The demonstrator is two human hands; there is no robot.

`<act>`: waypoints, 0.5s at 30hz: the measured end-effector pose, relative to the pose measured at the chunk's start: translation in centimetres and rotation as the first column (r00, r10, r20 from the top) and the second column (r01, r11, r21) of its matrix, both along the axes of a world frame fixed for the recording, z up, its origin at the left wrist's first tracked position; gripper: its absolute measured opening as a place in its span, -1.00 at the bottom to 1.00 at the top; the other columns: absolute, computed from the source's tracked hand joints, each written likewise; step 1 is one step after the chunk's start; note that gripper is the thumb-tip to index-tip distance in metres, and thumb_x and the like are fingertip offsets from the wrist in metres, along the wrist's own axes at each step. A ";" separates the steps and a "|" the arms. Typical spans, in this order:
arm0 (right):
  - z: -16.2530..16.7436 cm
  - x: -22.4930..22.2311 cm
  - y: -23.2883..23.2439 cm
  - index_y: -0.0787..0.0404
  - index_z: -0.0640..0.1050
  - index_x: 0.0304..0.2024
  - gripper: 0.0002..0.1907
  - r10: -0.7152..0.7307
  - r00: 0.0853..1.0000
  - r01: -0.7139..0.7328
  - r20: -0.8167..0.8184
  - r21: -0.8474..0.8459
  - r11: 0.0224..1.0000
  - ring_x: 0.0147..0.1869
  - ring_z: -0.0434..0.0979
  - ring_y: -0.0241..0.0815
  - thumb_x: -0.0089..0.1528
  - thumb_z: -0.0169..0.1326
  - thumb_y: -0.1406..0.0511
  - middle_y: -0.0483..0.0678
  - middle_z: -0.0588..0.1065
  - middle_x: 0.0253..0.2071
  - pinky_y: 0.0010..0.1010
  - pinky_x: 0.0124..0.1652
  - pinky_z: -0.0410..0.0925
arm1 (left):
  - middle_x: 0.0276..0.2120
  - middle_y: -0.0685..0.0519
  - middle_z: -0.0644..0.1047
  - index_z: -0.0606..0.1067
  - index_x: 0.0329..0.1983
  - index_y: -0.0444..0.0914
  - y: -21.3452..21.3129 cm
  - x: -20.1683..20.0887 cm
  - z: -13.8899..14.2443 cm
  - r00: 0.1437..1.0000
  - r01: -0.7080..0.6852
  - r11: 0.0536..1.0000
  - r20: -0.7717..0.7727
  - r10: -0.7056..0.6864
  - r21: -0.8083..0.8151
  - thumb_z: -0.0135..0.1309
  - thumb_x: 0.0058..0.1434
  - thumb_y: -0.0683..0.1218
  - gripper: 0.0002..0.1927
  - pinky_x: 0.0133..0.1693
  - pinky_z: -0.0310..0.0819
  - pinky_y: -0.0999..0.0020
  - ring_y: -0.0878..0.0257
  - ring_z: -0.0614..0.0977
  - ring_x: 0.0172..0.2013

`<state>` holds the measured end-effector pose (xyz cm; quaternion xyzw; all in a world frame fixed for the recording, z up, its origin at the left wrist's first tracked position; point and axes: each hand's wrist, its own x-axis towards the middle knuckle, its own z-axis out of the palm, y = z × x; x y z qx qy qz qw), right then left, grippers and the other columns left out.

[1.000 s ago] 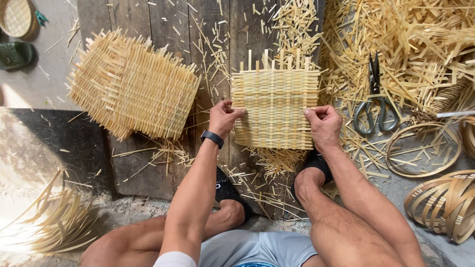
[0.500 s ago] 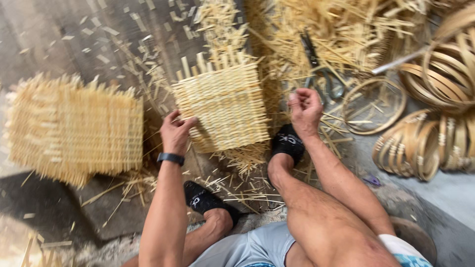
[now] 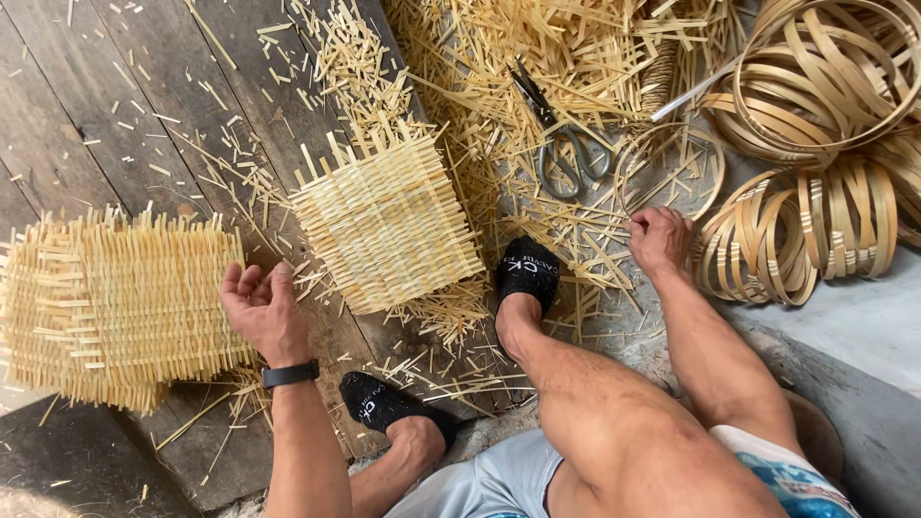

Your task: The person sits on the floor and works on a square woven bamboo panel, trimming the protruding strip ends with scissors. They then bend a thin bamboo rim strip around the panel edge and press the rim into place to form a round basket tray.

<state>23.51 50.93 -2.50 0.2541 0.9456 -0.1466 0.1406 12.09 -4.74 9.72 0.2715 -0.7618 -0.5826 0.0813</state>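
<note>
Left hand (image 3: 261, 309) rests on the wooden floor (image 3: 106, 115), fingers loosely curled and slightly spread, holding nothing; it sits between the big stack of woven bamboo mats (image 3: 115, 307) on its left, edge just beside the fingers, and the single woven mat (image 3: 389, 225) lying flat and tilted ahead of the knees. Black wristband (image 3: 290, 374) on that wrist. Right hand (image 3: 660, 240) is fisted, knuckles up, at the lower rim of a thin bamboo ring (image 3: 712, 168) lying on the floor; looks like it pinches the rim, can't tell for sure. Scissors (image 3: 561, 144) lie shut just left of the ring on a heap of bamboo offcuts (image 3: 460, 67). Bundles of bamboo hoops (image 3: 815, 230) sit right of the hand, near it. Black shoe (image 3: 526, 273) planted between woven mat and right hand, second shoe (image 3: 384, 408) below the left wrist
</note>
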 end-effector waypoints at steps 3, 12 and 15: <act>0.6 1.1 1.0 0.21 0.62 -0.08 -0.84 0.166 0.966 -0.157 -0.200 0.059 0.986 0.05 0.54 0.00 0.31 0.16 0.30 0.05 0.59 -0.08 -0.18 0.11 0.33 | 0.08 -0.07 0.44 0.27 0.34 -0.34 0.7 0.1 1.9 0.995 -0.009 0.999 -0.104 0.006 -0.033 0.29 0.31 -0.19 -0.38 0.00 0.63 0.40 0.22 0.58 -0.08; 17.6 -3.2 -2.0 0.11 0.68 -0.19 -0.90 0.467 0.737 -0.504 -0.489 0.064 0.862 -0.33 0.60 -0.25 0.34 0.15 0.30 -0.09 0.65 -0.25 -0.18 -0.17 0.39 | 0.02 -0.04 0.60 0.54 0.06 -0.20 10.5 0.4 11.6 0.763 0.286 0.809 -0.389 -0.516 -0.513 0.19 0.39 -0.22 -0.79 -0.03 0.64 0.40 0.21 0.64 -0.04; 26.7 -6.2 -6.9 0.18 0.67 -0.10 -0.79 0.531 0.564 -0.683 -0.632 0.004 0.731 -0.36 0.46 -0.18 0.21 0.28 0.31 -0.07 0.46 -0.43 -0.32 -0.33 0.37 | 0.00 -0.09 0.57 0.51 0.05 -0.22 16.0 0.9 15.0 0.455 0.287 0.644 -0.490 -0.743 -0.709 0.20 0.27 -0.15 -0.72 0.03 0.58 0.20 0.05 0.61 -0.01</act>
